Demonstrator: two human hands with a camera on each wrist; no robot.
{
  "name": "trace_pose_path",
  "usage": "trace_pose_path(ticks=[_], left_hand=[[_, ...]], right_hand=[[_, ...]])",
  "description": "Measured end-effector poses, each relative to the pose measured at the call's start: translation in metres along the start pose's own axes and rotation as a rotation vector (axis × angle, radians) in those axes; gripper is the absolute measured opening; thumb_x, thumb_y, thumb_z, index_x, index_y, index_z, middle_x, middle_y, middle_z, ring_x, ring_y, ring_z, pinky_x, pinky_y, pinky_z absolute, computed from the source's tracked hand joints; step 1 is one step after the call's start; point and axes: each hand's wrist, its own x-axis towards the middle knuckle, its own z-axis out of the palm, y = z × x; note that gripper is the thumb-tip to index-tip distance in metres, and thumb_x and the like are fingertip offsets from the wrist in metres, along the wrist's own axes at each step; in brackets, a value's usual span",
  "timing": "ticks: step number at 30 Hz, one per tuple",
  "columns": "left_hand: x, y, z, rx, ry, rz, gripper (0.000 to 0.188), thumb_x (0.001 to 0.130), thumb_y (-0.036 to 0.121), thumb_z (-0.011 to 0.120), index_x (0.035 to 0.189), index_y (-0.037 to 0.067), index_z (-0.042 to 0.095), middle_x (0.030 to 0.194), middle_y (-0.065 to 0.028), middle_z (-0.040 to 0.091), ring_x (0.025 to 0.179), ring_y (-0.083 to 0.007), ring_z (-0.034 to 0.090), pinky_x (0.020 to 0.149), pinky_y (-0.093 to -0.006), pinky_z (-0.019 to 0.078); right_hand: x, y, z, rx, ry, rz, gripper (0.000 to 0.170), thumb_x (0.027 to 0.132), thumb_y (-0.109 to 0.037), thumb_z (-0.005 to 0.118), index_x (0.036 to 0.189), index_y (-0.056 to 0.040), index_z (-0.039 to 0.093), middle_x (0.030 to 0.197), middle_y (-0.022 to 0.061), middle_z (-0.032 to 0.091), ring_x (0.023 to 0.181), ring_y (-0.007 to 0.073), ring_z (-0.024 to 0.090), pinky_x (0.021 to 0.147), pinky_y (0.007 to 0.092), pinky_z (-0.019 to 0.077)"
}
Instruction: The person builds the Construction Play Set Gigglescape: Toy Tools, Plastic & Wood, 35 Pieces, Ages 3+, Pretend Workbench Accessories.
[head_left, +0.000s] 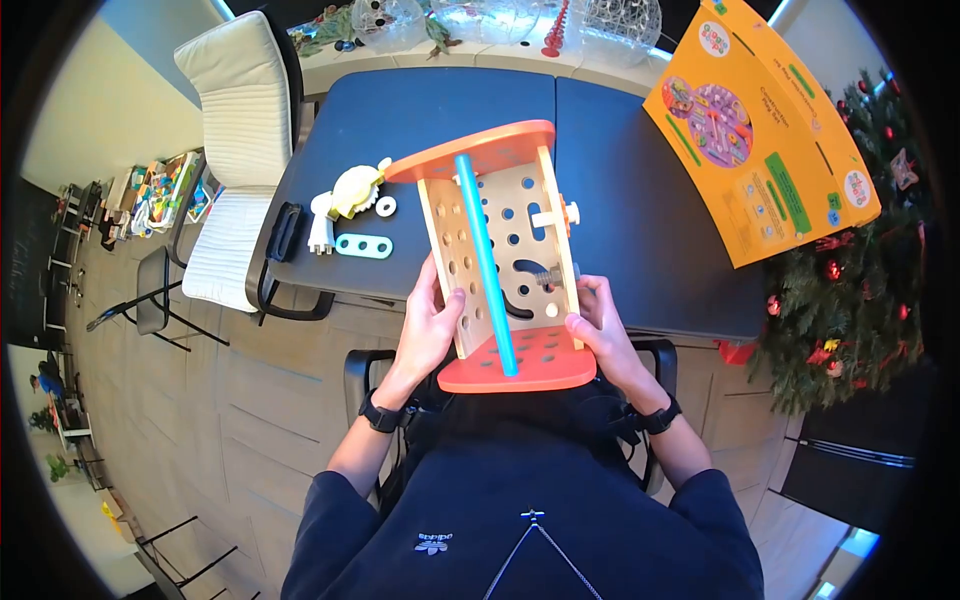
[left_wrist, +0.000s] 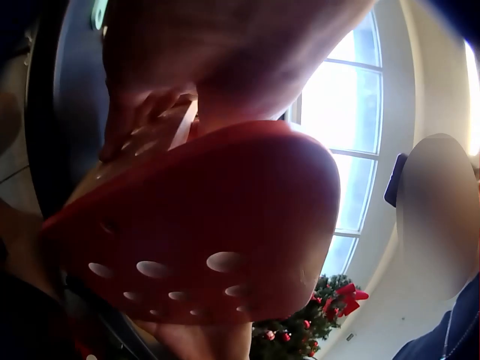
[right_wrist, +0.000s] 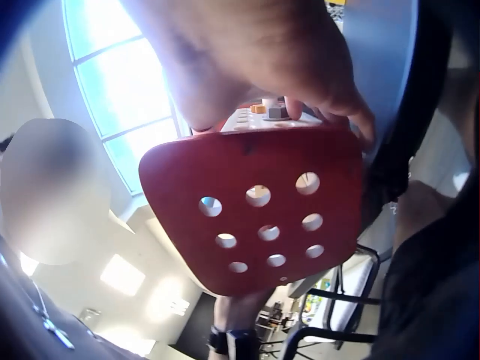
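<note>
A wooden toy toolbox [head_left: 500,260] with red end panels and a blue dowel handle [head_left: 485,255] is held up in front of the body, its open side toward the head camera. My left hand [head_left: 430,330] grips the left side wall, thumb over the edge. On the opposite side, my right hand [head_left: 600,325] holds the other wall near the lower red end. A grey screw [head_left: 548,278] and a white-and-orange fastener [head_left: 558,216] sit in that right wall. Both wrist views show a red end panel [left_wrist: 202,210] with round holes close below the hands.
On the blue table [head_left: 420,110] lie a pale yellow toy piece [head_left: 357,190], a white ring [head_left: 386,206], a mint strip with holes [head_left: 364,246] and a black case [head_left: 287,232]. An orange-yellow box [head_left: 800,120] stands at right by a Christmas tree [head_left: 840,340]. A white-cushioned chair [head_left: 235,120] is at left.
</note>
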Motion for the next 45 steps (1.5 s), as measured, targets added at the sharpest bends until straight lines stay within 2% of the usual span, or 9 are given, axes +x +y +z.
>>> trace_pose_path(ticks=[8, 9, 12, 18, 25, 29, 37, 40, 45], left_hand=[[0.014, 0.006, -0.014, 0.194, -0.105, -0.046, 0.054, 0.111, 0.018, 0.056, 0.161, 0.003, 0.043, 0.141, -0.0204, 0.067, 0.125, -0.0203, 0.065, 0.107, -0.0371, 0.0506], [0.019, 0.019, -0.023, 0.334, -0.124, -0.159, 0.047, 0.111, 0.023, 0.054, 0.154, 0.002, 0.052, 0.135, -0.0228, 0.070, 0.121, -0.0282, 0.071, 0.103, -0.0400, 0.0534], [0.037, 0.025, -0.045, 0.940, 0.040, 0.163, 0.035, 0.108, 0.022, 0.057, 0.134, 0.000, 0.063, 0.121, -0.0231, 0.071, 0.113, -0.0431, 0.069, 0.092, -0.0498, 0.0567], [0.088, 0.010, -0.087, 1.495, 0.276, 0.317, 0.034, 0.098, 0.017, 0.071, 0.127, 0.001, 0.064, 0.104, -0.0182, 0.066, 0.095, -0.0374, 0.071, 0.082, -0.0485, 0.0592], [0.109, -0.005, -0.089, 1.703, 0.203, 0.301, 0.025, 0.093, 0.018, 0.076, 0.107, 0.000, 0.068, 0.101, -0.0159, 0.065, 0.096, -0.0323, 0.070, 0.081, -0.0449, 0.0585], [0.111, -0.001, -0.086, 1.629, 0.150, 0.383, 0.017, 0.095, 0.016, 0.074, 0.103, 0.002, 0.069, 0.101, -0.0140, 0.065, 0.097, -0.0323, 0.068, 0.084, -0.0474, 0.0559], [0.050, 0.076, -0.012, 0.978, -0.093, 0.390, 0.019, 0.096, 0.014, 0.075, 0.112, 0.004, 0.071, 0.100, -0.0127, 0.072, 0.096, -0.0319, 0.064, 0.088, -0.0436, 0.0484], [0.042, 0.089, 0.007, 1.035, -0.394, 0.412, 0.021, 0.091, 0.012, 0.079, 0.110, 0.004, 0.073, 0.100, -0.0103, 0.072, 0.105, -0.0287, 0.063, 0.094, -0.0431, 0.0468], [0.058, 0.069, 0.029, 1.159, -0.795, 0.459, 0.017, 0.093, 0.010, 0.071, 0.109, 0.005, 0.069, 0.089, -0.0108, 0.067, 0.096, -0.0342, 0.067, 0.085, -0.0480, 0.0484]], right_hand=[[-0.004, 0.033, -0.018, 0.064, -0.003, -0.014, 0.054, 0.103, -0.024, 0.063, 0.145, -0.0060, 0.034, 0.150, 0.0161, 0.052, 0.137, 0.0240, 0.049, 0.117, 0.0418, 0.0380], [-0.003, 0.036, -0.019, 0.079, 0.008, -0.029, 0.053, 0.104, -0.027, 0.062, 0.144, -0.0060, 0.035, 0.149, 0.0151, 0.054, 0.135, 0.0228, 0.050, 0.116, 0.0412, 0.0386], [-0.001, 0.032, -0.015, 0.164, 0.040, 0.005, 0.051, 0.106, -0.033, 0.060, 0.143, -0.0073, 0.037, 0.142, 0.0132, 0.057, 0.131, 0.0209, 0.051, 0.115, 0.0408, 0.0395], [0.001, 0.025, -0.014, 0.186, 0.066, 0.060, 0.054, 0.107, -0.037, 0.060, 0.144, -0.0076, 0.034, 0.143, 0.0134, 0.055, 0.133, 0.0216, 0.050, 0.116, 0.0416, 0.0392], [0.002, 0.026, -0.018, 0.136, 0.042, 0.066, 0.057, 0.107, -0.041, 0.059, 0.144, -0.0072, 0.033, 0.143, 0.0142, 0.055, 0.134, 0.0224, 0.049, 0.117, 0.0414, 0.0361], [0.004, 0.027, -0.020, 0.086, 0.051, 0.062, 0.059, 0.107, -0.043, 0.059, 0.145, -0.0062, 0.032, 0.142, 0.0153, 0.055, 0.134, 0.0224, 0.049, 0.117, 0.0414, 0.0353], [0.004, 0.026, -0.019, 0.094, 0.042, 0.053, 0.062, 0.108, -0.047, 0.058, 0.145, -0.0053, 0.033, 0.136, 0.0154, 0.056, 0.131, 0.0215, 0.050, 0.117, 0.0404, 0.0350], [0.005, 0.027, -0.020, 0.078, 0.042, 0.054, 0.062, 0.108, -0.049, 0.059, 0.145, -0.0056, 0.033, 0.135, 0.0156, 0.056, 0.131, 0.0219, 0.050, 0.116, 0.0406, 0.0352], [0.005, 0.026, -0.020, 0.091, 0.042, 0.058, 0.065, 0.107, -0.051, 0.060, 0.146, -0.0060, 0.032, 0.137, 0.0157, 0.054, 0.132, 0.0225, 0.049, 0.116, 0.0408, 0.0360]])
